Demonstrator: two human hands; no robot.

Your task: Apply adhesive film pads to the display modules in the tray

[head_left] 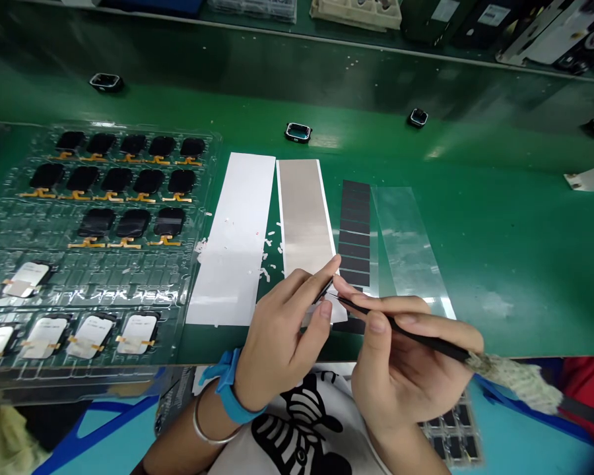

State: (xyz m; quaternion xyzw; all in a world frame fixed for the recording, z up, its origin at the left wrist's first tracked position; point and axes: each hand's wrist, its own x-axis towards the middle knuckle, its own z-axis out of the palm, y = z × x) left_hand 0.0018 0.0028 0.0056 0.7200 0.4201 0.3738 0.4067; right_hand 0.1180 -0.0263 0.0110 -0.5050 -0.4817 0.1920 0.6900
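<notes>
Between the fingers and thumb of my left hand (284, 336) is a small dark-edged watch screen (323, 291), mostly hidden by the fingers. My right hand (416, 376) grips black tweezers (433, 343), whose rear end is wrapped in pale material. The tweezer tips point left and meet the screen's edge, or come very near it; I cannot tell which. Below both hands lie a beige adhesive sheet (304, 211) with white borders and a strip of dark rectangular stickers (355, 231). A blue band (231, 389) circles my left wrist.
A clear plastic tray (44, 227) on the left holds several watch screens, some black side up, some white. Beside it lie a white sheet (240, 224) and scattered paper scraps (266, 257). A transparent film (410, 237) lies right. Watch frames (297, 132) sit farther back, below a shelf (257, 30).
</notes>
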